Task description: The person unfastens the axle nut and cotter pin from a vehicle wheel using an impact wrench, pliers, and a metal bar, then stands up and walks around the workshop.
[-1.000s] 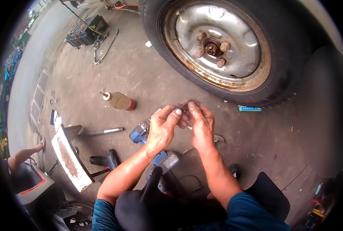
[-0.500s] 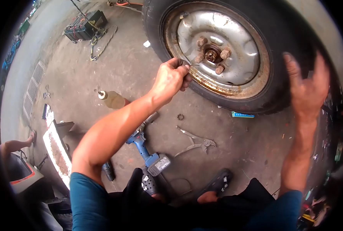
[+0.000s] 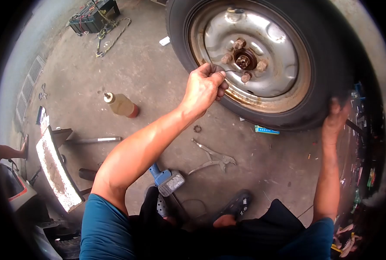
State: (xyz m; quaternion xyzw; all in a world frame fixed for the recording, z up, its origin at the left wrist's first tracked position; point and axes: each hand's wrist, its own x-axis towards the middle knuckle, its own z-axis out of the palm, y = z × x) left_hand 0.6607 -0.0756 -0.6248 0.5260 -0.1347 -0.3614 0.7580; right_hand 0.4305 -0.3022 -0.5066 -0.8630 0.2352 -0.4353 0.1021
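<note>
A thin dark wire-like piece (image 3: 230, 71) sticks out from the pinched fingers of my left hand (image 3: 206, 86), in front of the lower left of the silver, rusty wheel rim (image 3: 284, 78). Rusty nuts surround the hub (image 3: 243, 60) at the rim's centre. My right hand (image 3: 337, 113) lies against the lower right side of the black tyre (image 3: 327, 65); its fingers are blurred. On the floor below the wheel are locking pliers (image 3: 219, 159) and a small dark ring (image 3: 197, 128).
A bottle of yellowish liquid (image 3: 121, 105) stands at left, near a metal bar (image 3: 93, 140) and a white worn board (image 3: 56, 173). A blue power tool (image 3: 169, 181) lies by my feet. A dark box (image 3: 93, 17) with rope is at upper left. Another person's leg (image 3: 13, 151) shows at far left.
My hands have moved apart from where they met below the wheel. The left rose to the rim with the thin piece; the right went to the tyre's right side. The wheel has turned slightly.
</note>
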